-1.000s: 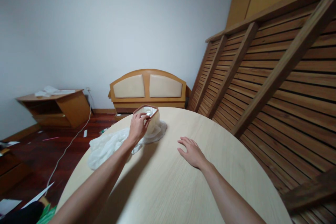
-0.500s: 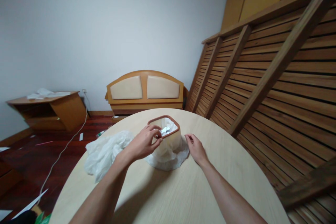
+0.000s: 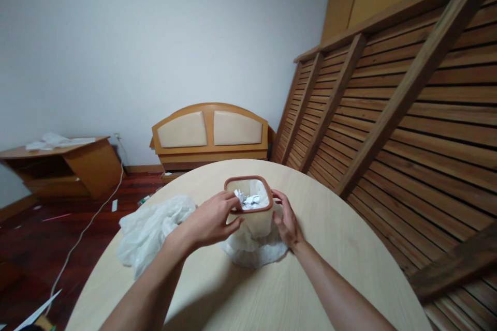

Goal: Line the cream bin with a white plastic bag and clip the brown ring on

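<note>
A small beige bin (image 3: pixel 253 221) with a brown rim stands upright on the round light-wood table (image 3: pixel 248 289). A white plastic liner spills out around its base, and crumpled white paper lies inside. My left hand (image 3: pixel 212 220) grips the bin's left rim, thumb and fingers wrapped round the edge. On the opposite side, my right hand (image 3: pixel 285 217) is curled against the bin's right wall and rim. A loose white plastic bag (image 3: pixel 149 230) lies on the table just left of my left wrist.
A slatted wooden bed frame (image 3: pixel 388 108) leans against the wall on the right. A padded headboard (image 3: pixel 209 132) stands by the far wall. At the left a low wooden cabinet (image 3: pixel 66 165) holds white cloth, and a cable and paper scraps lie on the dark floor.
The bin has slid toward me and the table's middle under my left hand. My right hand has moved from the tabletop onto the bin's right side.
</note>
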`<move>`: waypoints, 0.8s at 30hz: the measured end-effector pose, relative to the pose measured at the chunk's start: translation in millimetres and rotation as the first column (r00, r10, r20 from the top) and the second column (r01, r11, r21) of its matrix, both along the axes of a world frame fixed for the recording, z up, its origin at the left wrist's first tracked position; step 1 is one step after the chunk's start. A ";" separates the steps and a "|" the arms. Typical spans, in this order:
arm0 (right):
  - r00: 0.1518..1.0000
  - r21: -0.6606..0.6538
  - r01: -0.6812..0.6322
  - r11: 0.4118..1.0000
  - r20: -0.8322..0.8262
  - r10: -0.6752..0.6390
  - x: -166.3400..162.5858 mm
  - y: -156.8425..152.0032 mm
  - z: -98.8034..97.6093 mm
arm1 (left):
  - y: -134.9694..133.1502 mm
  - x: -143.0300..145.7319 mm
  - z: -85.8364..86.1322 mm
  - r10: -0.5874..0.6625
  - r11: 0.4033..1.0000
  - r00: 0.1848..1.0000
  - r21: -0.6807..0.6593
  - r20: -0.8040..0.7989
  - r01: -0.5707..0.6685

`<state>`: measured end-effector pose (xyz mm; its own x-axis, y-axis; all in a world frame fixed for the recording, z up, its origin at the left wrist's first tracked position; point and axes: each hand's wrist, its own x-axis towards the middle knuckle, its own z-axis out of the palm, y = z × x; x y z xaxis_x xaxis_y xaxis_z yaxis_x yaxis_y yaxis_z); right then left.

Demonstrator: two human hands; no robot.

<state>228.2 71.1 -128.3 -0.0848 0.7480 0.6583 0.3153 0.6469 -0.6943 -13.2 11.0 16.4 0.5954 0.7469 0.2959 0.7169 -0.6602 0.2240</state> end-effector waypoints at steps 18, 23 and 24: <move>0.978 0.398 0.102 0.912 0.127 -0.165 -9.3 -13.9 14.7 | 8.1 5.6 -9.2 0.021 0.993 1.000 0.114 -0.023 -0.019; 0.969 0.353 0.171 0.920 0.111 -0.223 -12.4 -17.5 12.6 | 7.2 8.7 -10.4 0.019 0.994 1.000 0.108 -0.001 -0.018; 0.967 0.343 0.183 0.921 0.108 -0.232 -13.0 -18.0 12.4 | 7.0 9.3 -10.7 0.016 0.993 1.000 0.113 0.003 -0.016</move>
